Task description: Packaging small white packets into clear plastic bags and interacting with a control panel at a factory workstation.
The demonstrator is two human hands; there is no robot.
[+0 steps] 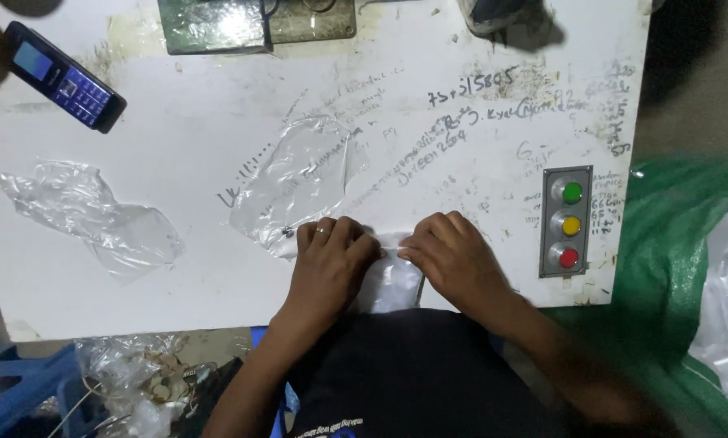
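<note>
White table (177, 268): hands (331, 255) (453, 255) pinch plastic bag (384, 268).

Clear bag (303, 182) glossy, crinkled plastic; table (177, 146) matt white, scribbled; button panel (565, 221) brushed metal.

Fingertips of left hand (329, 259) and right hand (453, 255) are curled under; grip on the small clear bag (390, 276) can't be resolved. Bag's lower part is hidden behind the hands and dark shirt (413, 373). Metal fixture (254, 23) is cut off by top edge. Right forearm is motion-blurred. Green sack (672, 259) is cropped at right edge.
</note>
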